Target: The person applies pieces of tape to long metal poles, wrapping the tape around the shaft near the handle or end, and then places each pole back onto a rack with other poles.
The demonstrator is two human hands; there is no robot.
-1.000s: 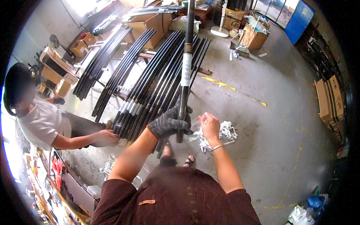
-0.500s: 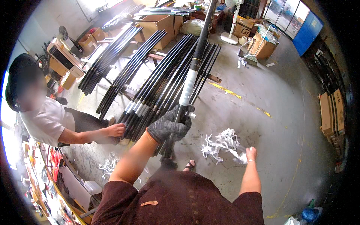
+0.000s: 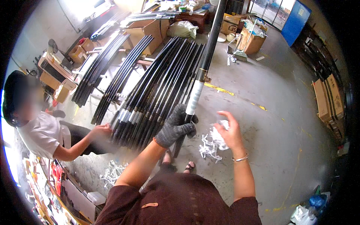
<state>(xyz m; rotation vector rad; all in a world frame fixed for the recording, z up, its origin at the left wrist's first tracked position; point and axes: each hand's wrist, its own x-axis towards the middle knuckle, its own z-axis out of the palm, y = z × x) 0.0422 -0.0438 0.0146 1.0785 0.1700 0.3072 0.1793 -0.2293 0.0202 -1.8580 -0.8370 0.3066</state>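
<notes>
Up from low at the right, the bare right hand (image 3: 231, 133) has come back nearer the pole (image 3: 213, 41). Its forearm rises almost straight, a bracelet (image 3: 240, 157) at the wrist; thumb and fingers stand parted and loosely curved, apart from the pole. White strips (image 3: 210, 148) lie on the floor behind, so whether it pinches a scrap I cannot tell. Gloved, the left hand (image 3: 174, 127) is closed around the pole just below its white band (image 3: 194, 97), forearm slanting inward; the pole leans up to the right.
</notes>
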